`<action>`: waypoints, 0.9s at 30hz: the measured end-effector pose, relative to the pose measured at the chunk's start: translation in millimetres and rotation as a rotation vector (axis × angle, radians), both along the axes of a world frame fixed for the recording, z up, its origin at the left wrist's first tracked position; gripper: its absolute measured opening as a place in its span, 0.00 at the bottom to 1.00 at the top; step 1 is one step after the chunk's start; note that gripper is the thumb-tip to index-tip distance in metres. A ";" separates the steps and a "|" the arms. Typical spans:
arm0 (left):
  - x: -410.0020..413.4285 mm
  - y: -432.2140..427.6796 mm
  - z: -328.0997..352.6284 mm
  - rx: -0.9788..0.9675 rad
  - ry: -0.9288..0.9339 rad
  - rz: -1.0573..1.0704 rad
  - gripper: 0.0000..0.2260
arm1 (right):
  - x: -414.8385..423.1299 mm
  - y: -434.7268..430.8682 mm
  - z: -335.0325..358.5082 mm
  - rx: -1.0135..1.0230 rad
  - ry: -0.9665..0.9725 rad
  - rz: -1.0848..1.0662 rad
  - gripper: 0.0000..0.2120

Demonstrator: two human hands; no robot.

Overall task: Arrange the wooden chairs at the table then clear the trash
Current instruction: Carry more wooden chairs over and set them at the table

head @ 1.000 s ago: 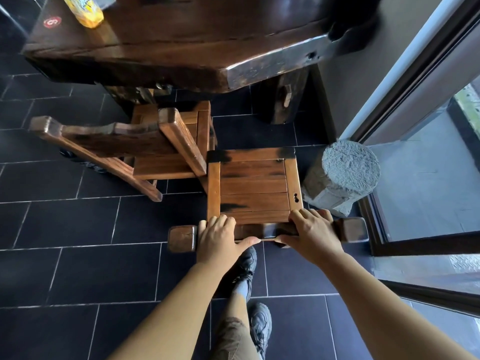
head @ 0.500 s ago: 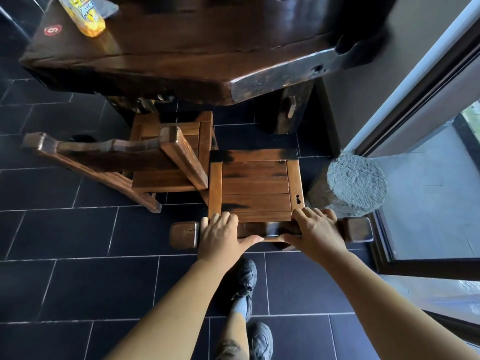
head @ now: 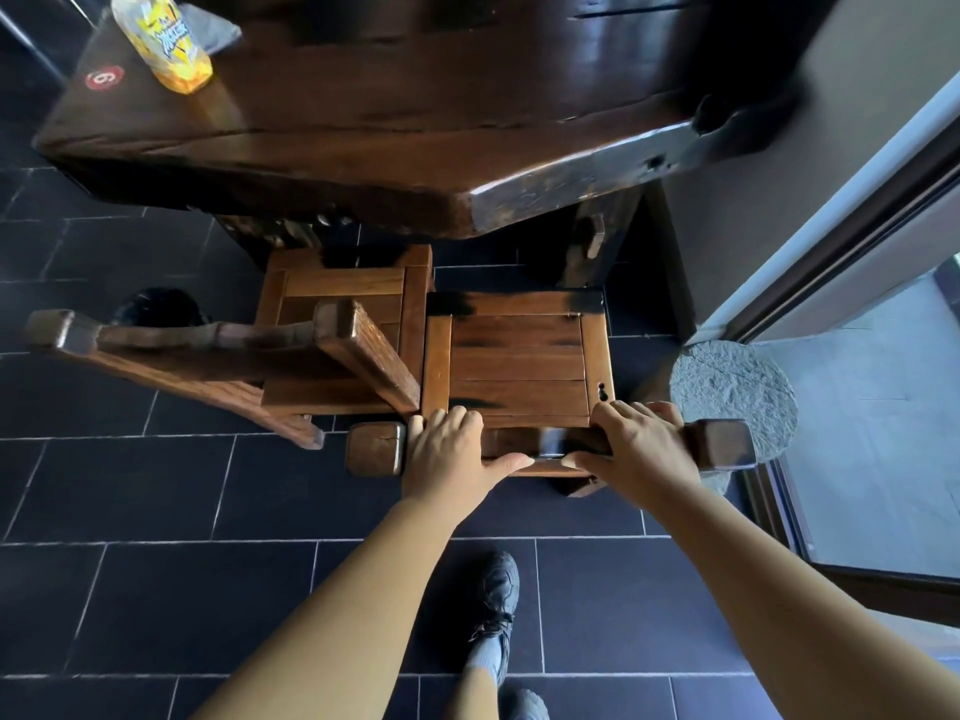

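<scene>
A wooden chair (head: 517,366) with a slatted seat stands in front of me, its front edge near the dark wooden table (head: 395,122). My left hand (head: 449,449) and my right hand (head: 636,444) both grip its top back rail. A second wooden chair (head: 332,330) stands just left of it, turned at an angle, its seat partly under the table. On the table's far left corner lies a yellow snack bag (head: 166,44) beside a grey crumpled item (head: 213,28).
A rough grey stone block (head: 735,397) sits on the floor right of the held chair, by a glass door frame (head: 857,241). A dark round object (head: 156,309) lies behind the left chair. A red sticker (head: 105,77) marks the table. My shoe (head: 496,595) is on dark tiles.
The held chair has slid forward toward the table, and I have stepped closer with it. Both hands keep the same grip on the back rail.
</scene>
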State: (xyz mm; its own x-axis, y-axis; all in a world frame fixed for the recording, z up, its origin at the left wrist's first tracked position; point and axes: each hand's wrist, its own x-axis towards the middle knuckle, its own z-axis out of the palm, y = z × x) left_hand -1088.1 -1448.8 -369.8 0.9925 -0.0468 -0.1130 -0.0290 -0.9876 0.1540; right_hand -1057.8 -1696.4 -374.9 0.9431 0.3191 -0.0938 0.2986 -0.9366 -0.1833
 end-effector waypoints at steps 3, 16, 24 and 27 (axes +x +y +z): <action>22.3 0.3 -1.3 -0.003 -0.010 0.004 0.33 | 21.8 1.4 3.1 -0.017 0.009 0.001 0.25; 95.5 2.5 2.7 -0.011 0.003 0.008 0.34 | 96.2 5.8 6.3 -0.022 0.019 0.004 0.24; 118.3 5.1 2.3 -0.007 0.000 0.009 0.35 | 117.7 8.4 7.4 0.039 0.032 -0.009 0.22; 122.2 5.3 2.1 -0.013 -0.002 0.004 0.35 | 121.4 8.3 7.3 0.028 0.035 -0.008 0.22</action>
State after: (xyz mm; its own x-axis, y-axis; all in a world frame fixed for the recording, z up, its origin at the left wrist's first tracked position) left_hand -965.9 -1443.5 -367.8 0.9929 -0.0440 -0.1107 -0.0251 -0.9856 0.1672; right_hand -936.4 -1688.2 -367.6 0.9418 0.3146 -0.1184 0.2842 -0.9333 -0.2193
